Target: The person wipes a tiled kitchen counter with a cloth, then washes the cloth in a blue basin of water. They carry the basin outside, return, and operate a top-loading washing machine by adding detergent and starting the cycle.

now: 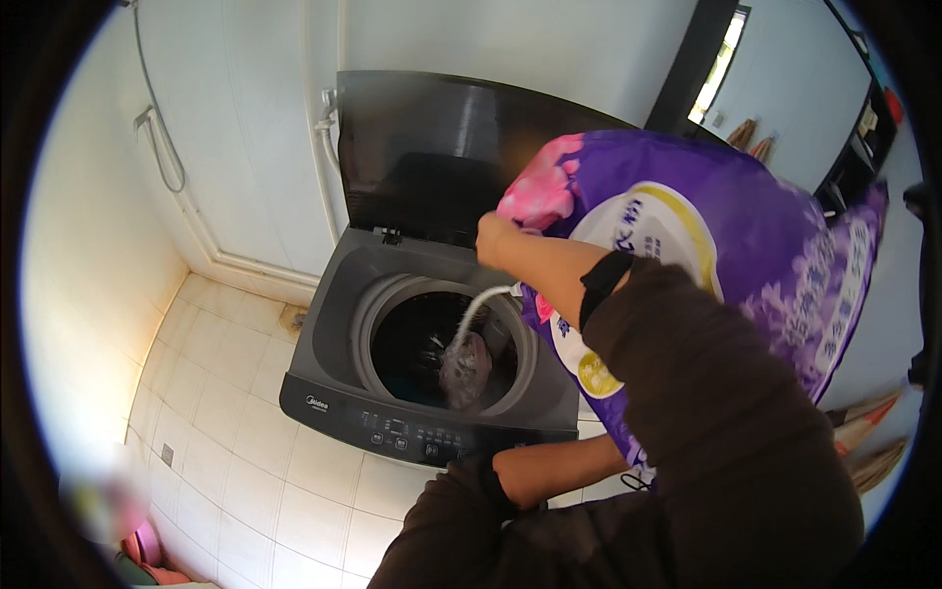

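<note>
My right hand [497, 241] grips the pink-printed edge of a large purple plastic bag [684, 166], apparently of washing powder, beside its open corner. From that corner a white stream of powder [478, 305] curves down into the drum [412, 346] of a top-loading Midea washing machine [324, 353]. Where the stream lands, a pale, pinkish mass [466, 372] shows in the dark drum. My left forearm reaches rightward under the bag, whose lower end hides the left hand. The bag is tilted, its mouth towards the machine.
The machine's dark lid [419, 154] stands raised against the wall. A shower hose [158, 136] hangs at the left, and a floor drain [294, 318] lies near the machine. Pink and green items [143, 548] are at the lower left. A mirror [795, 88] is at upper right.
</note>
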A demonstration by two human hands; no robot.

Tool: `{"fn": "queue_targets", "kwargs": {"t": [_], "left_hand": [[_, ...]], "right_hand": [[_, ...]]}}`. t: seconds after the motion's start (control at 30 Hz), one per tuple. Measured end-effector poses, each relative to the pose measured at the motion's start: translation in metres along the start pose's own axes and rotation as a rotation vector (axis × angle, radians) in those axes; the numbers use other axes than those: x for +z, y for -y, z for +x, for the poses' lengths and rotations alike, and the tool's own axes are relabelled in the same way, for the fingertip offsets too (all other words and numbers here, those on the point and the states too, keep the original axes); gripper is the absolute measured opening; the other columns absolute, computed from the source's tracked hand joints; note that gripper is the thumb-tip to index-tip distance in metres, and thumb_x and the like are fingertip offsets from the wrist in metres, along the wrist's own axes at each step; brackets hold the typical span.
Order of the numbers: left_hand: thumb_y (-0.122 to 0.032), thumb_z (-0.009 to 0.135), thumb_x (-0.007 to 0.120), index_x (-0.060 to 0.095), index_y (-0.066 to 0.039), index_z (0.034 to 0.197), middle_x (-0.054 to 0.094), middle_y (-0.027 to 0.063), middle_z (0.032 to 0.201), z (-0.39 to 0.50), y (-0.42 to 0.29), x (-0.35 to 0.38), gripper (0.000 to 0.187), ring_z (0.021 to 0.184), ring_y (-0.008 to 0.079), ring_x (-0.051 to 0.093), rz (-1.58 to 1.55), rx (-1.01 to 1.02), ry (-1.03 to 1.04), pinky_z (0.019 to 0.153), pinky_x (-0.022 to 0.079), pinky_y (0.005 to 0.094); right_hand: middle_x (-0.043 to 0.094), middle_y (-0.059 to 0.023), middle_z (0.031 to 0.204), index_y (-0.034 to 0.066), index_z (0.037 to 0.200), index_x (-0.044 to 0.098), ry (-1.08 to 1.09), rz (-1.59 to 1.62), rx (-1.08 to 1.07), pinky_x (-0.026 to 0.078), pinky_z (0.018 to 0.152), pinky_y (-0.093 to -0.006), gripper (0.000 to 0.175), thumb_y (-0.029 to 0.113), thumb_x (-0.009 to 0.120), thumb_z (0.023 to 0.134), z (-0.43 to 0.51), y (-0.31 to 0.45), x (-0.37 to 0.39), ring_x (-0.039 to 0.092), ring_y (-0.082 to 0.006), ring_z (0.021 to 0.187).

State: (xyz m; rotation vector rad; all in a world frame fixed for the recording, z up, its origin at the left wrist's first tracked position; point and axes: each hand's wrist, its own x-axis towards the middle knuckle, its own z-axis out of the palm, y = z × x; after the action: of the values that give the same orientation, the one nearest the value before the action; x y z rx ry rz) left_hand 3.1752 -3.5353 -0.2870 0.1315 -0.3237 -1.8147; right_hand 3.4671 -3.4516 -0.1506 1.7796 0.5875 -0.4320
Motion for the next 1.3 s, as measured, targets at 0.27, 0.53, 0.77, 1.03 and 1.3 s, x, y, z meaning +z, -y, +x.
{"fn": "queue_targets", "kwargs": {"t": [0.27, 0.53, 0.77, 1.03, 1.3], "left_hand": [[-0.033, 0.086, 0.042, 0.052, -0.008, 0.1, 0.057, 0.0055, 0.095, 0.027, 0.009, 0.007, 0.031, 0.088, 0.0202, 0.056, 0.065, 0.035, -0.023, 0.082, 0.045, 0.0375], [-0.033, 0.086, 0.042, 0.052, -0.008, 0.1, 0.057, 0.0056, 0.096, 0.056, 0.011, 0.007, 0.031, 0.088, 0.0204, 0.056, 0.125, 0.13, -0.082, 0.082, 0.045, 0.0375], [-0.033, 0.086, 0.042, 0.052, -0.008, 0.101, 0.057, 0.0058, 0.096, 0.063, 0.014, 0.003, 0.031, 0.089, 0.0205, 0.056, 0.139, 0.152, -0.115, 0.082, 0.045, 0.0376], [-0.033, 0.086, 0.042, 0.052, -0.008, 0.101, 0.057, 0.0059, 0.097, 0.06, 0.019, 0.002, 0.031, 0.089, 0.0207, 0.056, 0.146, 0.156, -0.121, 0.082, 0.045, 0.0376], [-0.033, 0.086, 0.041, 0.052, -0.008, 0.101, 0.057, 0.006, 0.097, 0.05, 0.022, 0.001, 0.031, 0.089, 0.0209, 0.056, 0.131, 0.143, -0.088, 0.083, 0.045, 0.0377]], "right_hand": [[0.061, 0.0035, 0.103, 0.0218, 0.101, 0.063, -0.042, -0.02, 0.047, 0.045, 0.066, -0.0337, 0.023, 0.023, 0.052, 0.08, -0.038, -0.006, -0.001, 0.059, -0.0163, 0.093], [0.062, 0.0042, 0.101, 0.0206, 0.1, 0.064, -0.137, 0.003, 0.162, 0.045, 0.065, -0.034, 0.023, 0.021, 0.05, 0.081, -0.061, -0.031, 0.001, 0.059, -0.0153, 0.092], [0.063, 0.0038, 0.099, 0.0193, 0.097, 0.065, -0.213, 0.026, 0.216, 0.044, 0.068, -0.0338, 0.022, 0.019, 0.05, 0.081, -0.075, -0.031, 0.015, 0.059, -0.0153, 0.092], [0.064, 0.0024, 0.096, 0.0195, 0.092, 0.066, -0.317, 0.088, 0.363, 0.044, 0.067, -0.0337, 0.02, 0.019, 0.051, 0.079, -0.08, -0.038, 0.003, 0.06, -0.016, 0.09], [0.065, -0.0012, 0.089, 0.0179, 0.085, 0.068, -0.461, 0.129, 0.407, 0.046, 0.063, -0.0337, 0.018, 0.017, 0.053, 0.074, -0.071, -0.047, -0.026, 0.061, -0.0179, 0.084]]}}
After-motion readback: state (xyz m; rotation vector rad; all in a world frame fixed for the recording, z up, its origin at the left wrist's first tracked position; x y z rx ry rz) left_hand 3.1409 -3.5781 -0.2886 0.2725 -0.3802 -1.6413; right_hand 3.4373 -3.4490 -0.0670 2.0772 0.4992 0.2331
